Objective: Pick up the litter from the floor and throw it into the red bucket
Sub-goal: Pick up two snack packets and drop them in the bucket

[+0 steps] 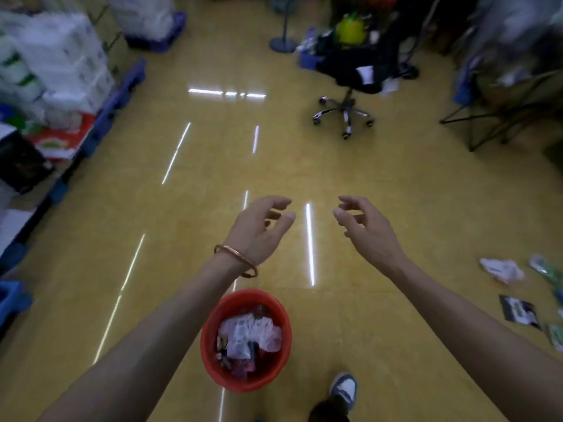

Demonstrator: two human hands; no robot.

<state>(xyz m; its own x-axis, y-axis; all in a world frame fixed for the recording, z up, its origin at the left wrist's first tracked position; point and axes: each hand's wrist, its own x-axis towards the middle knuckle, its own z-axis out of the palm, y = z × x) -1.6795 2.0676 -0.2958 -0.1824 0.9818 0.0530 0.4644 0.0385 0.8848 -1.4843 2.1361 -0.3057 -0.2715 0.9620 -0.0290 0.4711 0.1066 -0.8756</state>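
The red bucket [213, 318] stands on the yellow floor just below my arms, holding several crumpled wrappers and plastic pieces. My left hand [259, 226], with a copper bangle on the wrist, hangs out in front above the floor with loosely curled fingers and holds nothing. My right hand [365, 229] is stretched out beside it, fingers relaxed and empty. Litter lies on the floor at the right edge: a pink-white wrapper [501, 270], a dark packet [519, 312] and greenish wrappers [545, 269].
An office chair [347, 86] piled with dark clothes stands far ahead on the right. Stacked white packages on blue pallets [54, 71] line the left side. A black folding stand [493, 117] is at the right. My shoe [344, 388] is beside the bucket.
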